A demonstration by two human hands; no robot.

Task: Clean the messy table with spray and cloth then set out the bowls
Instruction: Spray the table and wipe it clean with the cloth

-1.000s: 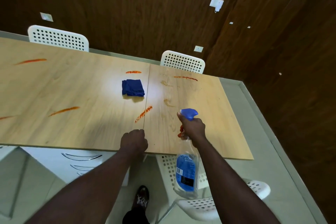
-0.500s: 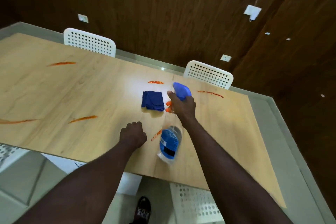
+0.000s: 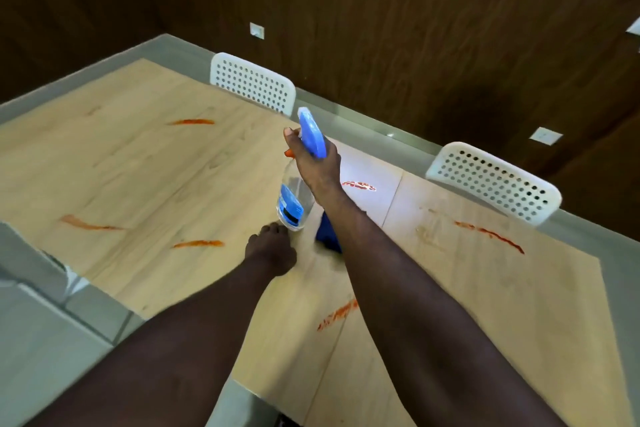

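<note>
My right hand (image 3: 317,163) grips the neck of a clear spray bottle (image 3: 292,201) with a blue nozzle and blue label, held up above the middle of the wooden table (image 3: 138,163). My left hand (image 3: 272,250) is curled into a fist and rests on the table just below the bottle, holding nothing. A blue cloth (image 3: 327,236) lies on the table, mostly hidden behind my right forearm. Several orange-red sauce streaks (image 3: 199,243) mark the tabletop, on the left, in the middle and on the right. No bowls are in view.
Two white perforated chairs (image 3: 252,81) (image 3: 495,182) stand along the table's far side, against a dark wood-panelled wall. The table's near-left corner drops off to a grey floor (image 3: 41,329).
My right hand has carried the spray bottle up and further left over the table. The view has swung left, and my right arm now covers most of the cloth. My left fist stays on the table.
</note>
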